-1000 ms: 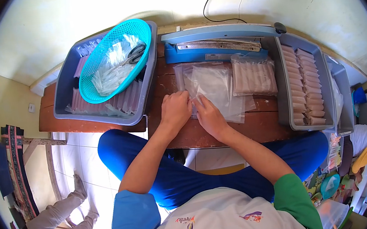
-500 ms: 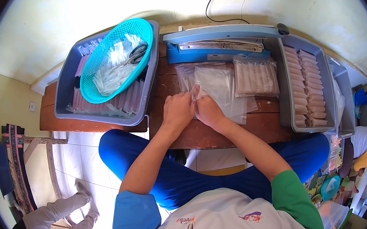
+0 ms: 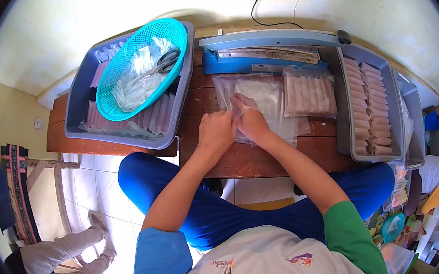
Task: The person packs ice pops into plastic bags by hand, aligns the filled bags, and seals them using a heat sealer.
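Note:
My left hand is closed at the near left edge of a clear plastic bag, its fingers curled. Against it, my right hand pinches the same edge, with some fingers partly behind the thin film. The bag lies flat over other clear bags on the brown wooden table. Just right of the bags is a packed bag of pinkish tubes, lying in a row. The fingertips of both hands are partly hidden.
A blue lever sealer stands behind the bags. On the left, a turquoise basket with plastic scraps and scissors sits on a grey tub of tubes. Another grey tub of tubes stands right. Other people are nearby.
My right hand has shifted slightly right and its fingers have moved further over the bag edge. My left hand stays close beside it. The whole view has shifted a little.

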A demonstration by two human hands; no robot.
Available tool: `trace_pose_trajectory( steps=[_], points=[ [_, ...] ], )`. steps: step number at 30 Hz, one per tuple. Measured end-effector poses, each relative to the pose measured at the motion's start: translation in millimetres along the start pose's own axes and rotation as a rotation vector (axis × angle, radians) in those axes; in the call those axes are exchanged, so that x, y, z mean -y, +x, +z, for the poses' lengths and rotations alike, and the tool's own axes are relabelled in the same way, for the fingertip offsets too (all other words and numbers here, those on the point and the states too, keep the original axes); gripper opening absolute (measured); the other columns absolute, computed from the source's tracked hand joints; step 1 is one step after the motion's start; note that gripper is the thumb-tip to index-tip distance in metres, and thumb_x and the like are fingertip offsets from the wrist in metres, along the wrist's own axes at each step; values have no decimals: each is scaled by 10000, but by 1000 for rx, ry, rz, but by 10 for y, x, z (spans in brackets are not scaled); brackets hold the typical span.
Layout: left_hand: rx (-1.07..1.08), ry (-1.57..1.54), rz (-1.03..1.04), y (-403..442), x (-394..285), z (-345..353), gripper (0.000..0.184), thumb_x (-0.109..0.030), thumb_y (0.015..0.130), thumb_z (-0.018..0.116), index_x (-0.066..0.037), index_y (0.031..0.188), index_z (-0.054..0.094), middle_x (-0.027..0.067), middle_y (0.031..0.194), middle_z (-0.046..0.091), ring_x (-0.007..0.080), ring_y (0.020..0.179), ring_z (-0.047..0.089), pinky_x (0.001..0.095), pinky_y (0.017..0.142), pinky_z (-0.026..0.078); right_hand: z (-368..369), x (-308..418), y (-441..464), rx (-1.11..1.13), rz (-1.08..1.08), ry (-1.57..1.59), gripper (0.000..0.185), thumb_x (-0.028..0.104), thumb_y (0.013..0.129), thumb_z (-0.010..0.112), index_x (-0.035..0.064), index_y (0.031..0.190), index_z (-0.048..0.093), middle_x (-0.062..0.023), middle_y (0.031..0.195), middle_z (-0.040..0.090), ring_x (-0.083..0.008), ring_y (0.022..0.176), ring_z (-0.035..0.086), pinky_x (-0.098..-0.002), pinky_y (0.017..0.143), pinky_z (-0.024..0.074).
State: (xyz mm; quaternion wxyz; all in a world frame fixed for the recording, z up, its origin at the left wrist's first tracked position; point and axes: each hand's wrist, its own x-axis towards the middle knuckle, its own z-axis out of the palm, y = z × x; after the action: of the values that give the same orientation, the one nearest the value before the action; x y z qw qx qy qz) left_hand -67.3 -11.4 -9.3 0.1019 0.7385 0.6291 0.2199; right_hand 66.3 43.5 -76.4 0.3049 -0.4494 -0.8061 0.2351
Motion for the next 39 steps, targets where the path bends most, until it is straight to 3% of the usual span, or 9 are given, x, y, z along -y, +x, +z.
trace_pose_trajectory(
  steps=[4,6,22,39],
  points=[
    [6,-8,-1,7,-24,-14,98,-135,808,630,-46,780,601,145,786,652,350,772,629,451,743,442,41,-44,27,6,7,8,422,153,903,535,51,1313,542,-200,1357,511,-378,1191,499,-426,998,447],
    [9,-10,0,10,-26,-12,97,-133,810,629,-45,781,601,144,788,653,351,770,628,451,742,442,47,-42,44,11,10,-2,510,94,840,592,62,1342,508,-192,1373,500,-397,1168,500,-425,1008,429],
    [50,3,-9,8,-19,-1,82,-127,816,626,-47,821,610,140,815,671,334,797,646,455,741,443,4,58,50,45,28,-31,579,64,826,583,108,1395,483,-206,1391,486,-390,1146,492,-415,1002,432],
    [25,1,4,-20,13,43,45,-109,815,606,-70,802,624,123,791,672,319,789,649,445,741,437,68,43,63,-27,-25,-166,588,165,778,660,146,1352,534,-184,1304,558,-363,1056,538,-417,916,478]
  ],
)
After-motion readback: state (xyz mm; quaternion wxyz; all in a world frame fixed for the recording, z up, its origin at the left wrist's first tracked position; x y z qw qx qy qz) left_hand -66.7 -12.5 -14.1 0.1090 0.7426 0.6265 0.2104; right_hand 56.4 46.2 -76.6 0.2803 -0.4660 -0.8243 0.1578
